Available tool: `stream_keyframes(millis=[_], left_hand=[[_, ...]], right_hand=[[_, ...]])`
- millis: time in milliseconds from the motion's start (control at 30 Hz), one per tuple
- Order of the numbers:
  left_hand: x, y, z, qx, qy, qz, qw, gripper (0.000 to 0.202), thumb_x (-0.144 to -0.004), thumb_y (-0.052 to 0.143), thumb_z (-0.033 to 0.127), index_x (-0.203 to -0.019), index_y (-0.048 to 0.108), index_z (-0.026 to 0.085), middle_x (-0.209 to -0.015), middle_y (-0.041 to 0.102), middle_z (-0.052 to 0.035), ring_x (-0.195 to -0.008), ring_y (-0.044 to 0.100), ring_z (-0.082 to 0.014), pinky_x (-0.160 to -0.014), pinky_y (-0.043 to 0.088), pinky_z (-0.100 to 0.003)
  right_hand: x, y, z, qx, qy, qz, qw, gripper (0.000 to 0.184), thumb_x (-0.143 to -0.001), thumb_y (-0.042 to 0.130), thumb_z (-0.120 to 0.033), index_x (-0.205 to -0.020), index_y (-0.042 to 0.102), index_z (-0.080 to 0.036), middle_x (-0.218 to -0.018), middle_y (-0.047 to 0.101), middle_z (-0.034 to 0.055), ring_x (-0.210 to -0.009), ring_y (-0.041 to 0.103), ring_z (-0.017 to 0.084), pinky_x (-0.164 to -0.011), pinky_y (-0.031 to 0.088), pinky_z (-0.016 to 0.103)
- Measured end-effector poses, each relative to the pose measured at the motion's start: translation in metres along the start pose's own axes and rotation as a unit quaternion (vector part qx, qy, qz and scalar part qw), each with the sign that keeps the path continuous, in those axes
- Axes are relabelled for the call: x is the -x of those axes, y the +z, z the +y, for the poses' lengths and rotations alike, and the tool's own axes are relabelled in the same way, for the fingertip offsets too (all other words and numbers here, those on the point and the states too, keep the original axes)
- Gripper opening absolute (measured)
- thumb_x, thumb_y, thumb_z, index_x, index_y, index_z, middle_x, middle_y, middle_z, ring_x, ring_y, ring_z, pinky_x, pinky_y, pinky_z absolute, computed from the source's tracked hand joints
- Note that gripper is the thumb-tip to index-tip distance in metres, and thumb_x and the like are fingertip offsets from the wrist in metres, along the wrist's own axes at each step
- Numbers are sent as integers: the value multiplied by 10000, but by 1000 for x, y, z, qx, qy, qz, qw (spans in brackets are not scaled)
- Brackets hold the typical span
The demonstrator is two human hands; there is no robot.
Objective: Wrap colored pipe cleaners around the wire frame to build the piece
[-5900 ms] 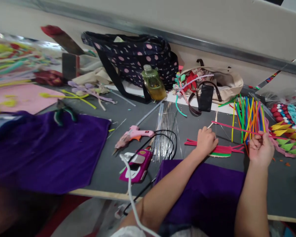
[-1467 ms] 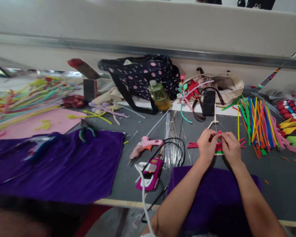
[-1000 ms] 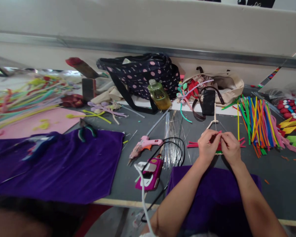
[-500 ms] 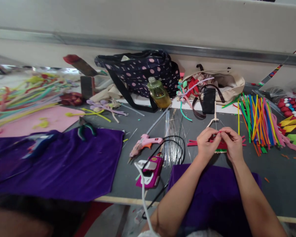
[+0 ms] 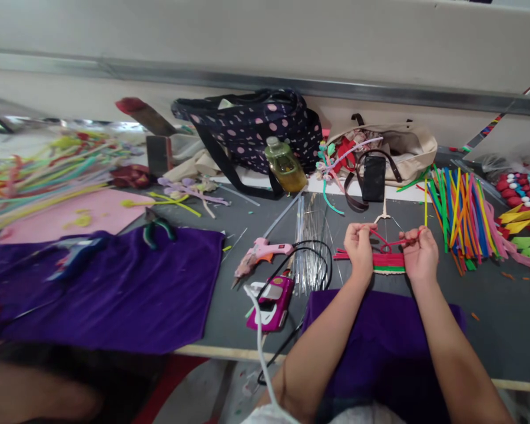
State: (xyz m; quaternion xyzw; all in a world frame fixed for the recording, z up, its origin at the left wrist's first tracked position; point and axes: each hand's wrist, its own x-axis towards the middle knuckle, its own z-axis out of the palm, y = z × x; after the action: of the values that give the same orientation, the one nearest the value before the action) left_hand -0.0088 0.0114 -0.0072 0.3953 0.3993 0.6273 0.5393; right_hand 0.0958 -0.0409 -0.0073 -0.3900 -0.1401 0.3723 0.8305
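A red pipe cleaner [image 5: 385, 248], bent into a small loop at its middle, stretches between my two hands. My left hand [image 5: 360, 246] pinches one end of it, and my right hand [image 5: 420, 254] pinches the other. Just below lies a flat craft piece [image 5: 389, 265] with red rows over a green row and a cream edge, partly behind my hands. Thin wires run up from it to a cream forked stick or cord [image 5: 383, 217]. Red pipe-cleaner ends stick out to the left of my left hand.
Colourful pipe cleaners [image 5: 461, 218] lie to the right. On the left are silver wires [image 5: 311, 247], a pink glue gun [image 5: 265, 251], a magenta-and-white device [image 5: 271, 303] with cables, and pliers [image 5: 155, 229] on purple cloth [image 5: 159, 294]. Behind stand a bottle [image 5: 286, 165] and a dark bag [image 5: 247, 126].
My hands have moved apart from fingertips together, drawing the red pipe cleaner out between them with a loop in the middle. More of the flat craft piece shows now.
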Motion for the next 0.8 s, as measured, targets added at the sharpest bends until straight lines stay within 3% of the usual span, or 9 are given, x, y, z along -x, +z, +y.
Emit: stream_keyframes(millis=[133,333,467,567,800], left_hand=[[-3,0,-14,51,-55,49,996,106,-833,482,288,-785,464,195,-617,638,10,-566,612,-132,-605,490,-263],[-4,-1,-18,52,-53,76,994,134,-853,453,335,-843,400,212,-554,608,42,-485,599,-131,-538,468,-240],[-7,-2,-19,69,-80,103,989,131,-845,442,322,-867,367,217,-562,612,41,-484,614,-142,-537,471,-245],[-8,-4,-20,82,-90,117,986,140,-839,444,321,-877,357,218,-568,603,47,-477,615,-142,-520,457,-233],[-11,-6,-20,104,-100,128,981,150,-834,451,318,-882,345,222,-591,589,54,-472,609,-137,-514,457,-233]], right_hand=[[-9,-12,7,4,3,24,1000,262,-767,695,-420,-819,518,-233,-599,421,-91,-554,463,83,-618,475,256],[-10,-20,9,36,12,5,999,310,-770,668,-488,-772,488,-236,-630,421,-76,-577,470,86,-622,509,270],[-11,-26,3,18,38,-4,999,303,-776,680,-455,-741,481,-230,-556,311,-94,-458,335,66,-385,320,160],[-13,-30,-4,-8,89,-37,995,235,-794,680,-372,-747,504,-223,-529,267,-102,-419,270,59,-337,228,134],[-16,-36,-19,-10,249,-140,958,123,-850,607,-254,-762,545,-195,-525,279,-105,-394,210,42,-319,169,103]])
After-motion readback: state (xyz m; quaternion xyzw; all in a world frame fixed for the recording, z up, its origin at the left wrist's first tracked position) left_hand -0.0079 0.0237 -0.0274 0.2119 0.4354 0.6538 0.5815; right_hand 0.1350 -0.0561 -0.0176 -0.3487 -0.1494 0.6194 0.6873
